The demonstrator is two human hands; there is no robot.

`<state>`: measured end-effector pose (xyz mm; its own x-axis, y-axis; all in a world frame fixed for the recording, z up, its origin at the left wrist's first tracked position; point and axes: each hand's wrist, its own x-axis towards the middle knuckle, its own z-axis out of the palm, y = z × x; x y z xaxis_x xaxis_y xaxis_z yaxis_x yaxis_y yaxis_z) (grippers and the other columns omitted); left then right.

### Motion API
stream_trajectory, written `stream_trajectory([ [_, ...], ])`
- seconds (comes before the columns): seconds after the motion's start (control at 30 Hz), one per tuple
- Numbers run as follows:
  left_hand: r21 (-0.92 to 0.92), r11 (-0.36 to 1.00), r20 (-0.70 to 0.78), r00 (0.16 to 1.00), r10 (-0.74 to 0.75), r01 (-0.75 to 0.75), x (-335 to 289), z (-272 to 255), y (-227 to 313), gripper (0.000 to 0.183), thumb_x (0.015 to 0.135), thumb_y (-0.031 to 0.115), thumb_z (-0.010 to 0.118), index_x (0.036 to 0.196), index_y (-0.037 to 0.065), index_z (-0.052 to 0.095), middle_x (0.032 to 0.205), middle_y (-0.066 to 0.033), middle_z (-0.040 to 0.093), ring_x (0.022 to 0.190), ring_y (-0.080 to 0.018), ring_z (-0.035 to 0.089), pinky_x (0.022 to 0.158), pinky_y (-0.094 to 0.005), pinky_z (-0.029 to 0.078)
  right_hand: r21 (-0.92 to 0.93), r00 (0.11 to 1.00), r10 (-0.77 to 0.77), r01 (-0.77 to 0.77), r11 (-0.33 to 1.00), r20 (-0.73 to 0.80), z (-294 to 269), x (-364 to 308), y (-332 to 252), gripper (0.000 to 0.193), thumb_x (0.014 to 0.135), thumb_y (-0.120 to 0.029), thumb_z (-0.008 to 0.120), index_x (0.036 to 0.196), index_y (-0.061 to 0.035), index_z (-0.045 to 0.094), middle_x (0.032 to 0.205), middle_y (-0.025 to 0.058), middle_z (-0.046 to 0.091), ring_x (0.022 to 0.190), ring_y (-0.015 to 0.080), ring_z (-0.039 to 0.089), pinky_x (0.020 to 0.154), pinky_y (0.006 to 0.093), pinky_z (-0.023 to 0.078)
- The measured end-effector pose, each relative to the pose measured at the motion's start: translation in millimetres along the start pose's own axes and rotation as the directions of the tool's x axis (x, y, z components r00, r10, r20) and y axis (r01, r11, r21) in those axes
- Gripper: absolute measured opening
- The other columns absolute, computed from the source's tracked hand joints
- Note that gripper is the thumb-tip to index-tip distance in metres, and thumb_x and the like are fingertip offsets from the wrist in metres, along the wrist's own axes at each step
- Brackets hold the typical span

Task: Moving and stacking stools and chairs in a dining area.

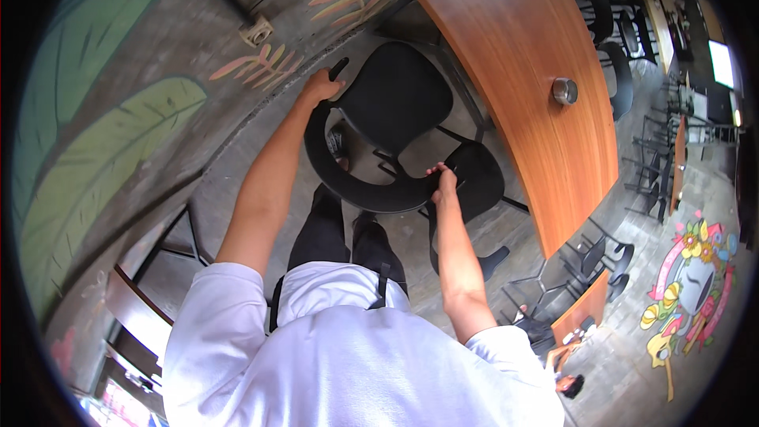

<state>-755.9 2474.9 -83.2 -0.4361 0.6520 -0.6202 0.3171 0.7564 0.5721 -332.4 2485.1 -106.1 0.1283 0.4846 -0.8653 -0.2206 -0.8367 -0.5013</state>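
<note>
A black chair [399, 95] with a rounded seat and a curved backrest rail stands in front of me, its rail on my side. Around the far left end of that rail my left hand [320, 88] is closed. My right hand [444, 182] grips the rail's right end, thumb and fingers wrapped about it. Just beyond my right hand is a second black chair [474, 182], close beside the first and partly hidden by my hand and arm. One of my feet [337, 146] shows on the floor through the gap between seat and rail.
A long brown wooden table [506, 71] runs along the right side, with a small round metal container [564, 91] on it. At the left is a painted wall [198, 55]. A person [568, 383] sits by another table [581, 308] at lower right; several chairs stand farther off.
</note>
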Motion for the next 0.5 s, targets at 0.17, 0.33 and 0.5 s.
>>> stream_trajectory([
  [0.17, -0.332, 0.943, 0.023, 1.0, 0.021, -0.012, -97, -4, -96, 0.019, 0.08, 0.02, 0.068, 0.089, 0.005, 0.062, 0.078, -0.0077, 0.064, 0.076, -0.0197, 0.062, 0.07, -0.0354, 0.047, 0.017, 0.981, 0.032, -0.036, 0.999, 0.193, -29, -60, 41, 0.015, 0.094, -0.016, 0.056, 0.08, -0.0113, 0.052, 0.069, 0.0015, 0.047, 0.068, 0.0178, 0.05, 0.073, 0.0345, 0.048],
  [0.33, -0.527, 0.847, -0.145, 0.976, -0.164, 0.064, -272, 15, -195, 0.012, 0.081, 0.015, 0.067, 0.083, 0.006, 0.059, 0.07, -0.0015, 0.059, 0.065, -0.0132, 0.056, 0.063, -0.0315, 0.044, -0.052, 0.922, -0.048, 0.074, 0.996, 0.384, -64, -146, 73, 0.01, 0.093, -0.01, 0.057, 0.087, -0.0124, 0.05, 0.071, -0.0015, 0.045, 0.065, 0.0119, 0.046, 0.064, 0.0307, 0.043],
  [0.5, -0.712, 0.702, -0.304, 0.893, -0.332, 0.019, -455, 73, -249, 0.01, 0.082, 0.011, 0.066, 0.081, 0.008, 0.057, 0.071, 0.0013, 0.054, 0.065, -0.0108, 0.051, 0.063, -0.0291, 0.041, -0.239, 0.848, -0.003, 0.153, 0.959, 0.53, -100, -203, 92, 0.01, 0.089, -0.009, 0.059, 0.087, -0.0118, 0.05, 0.069, -0.0023, 0.043, 0.064, 0.0108, 0.043, 0.064, 0.0287, 0.041],
])
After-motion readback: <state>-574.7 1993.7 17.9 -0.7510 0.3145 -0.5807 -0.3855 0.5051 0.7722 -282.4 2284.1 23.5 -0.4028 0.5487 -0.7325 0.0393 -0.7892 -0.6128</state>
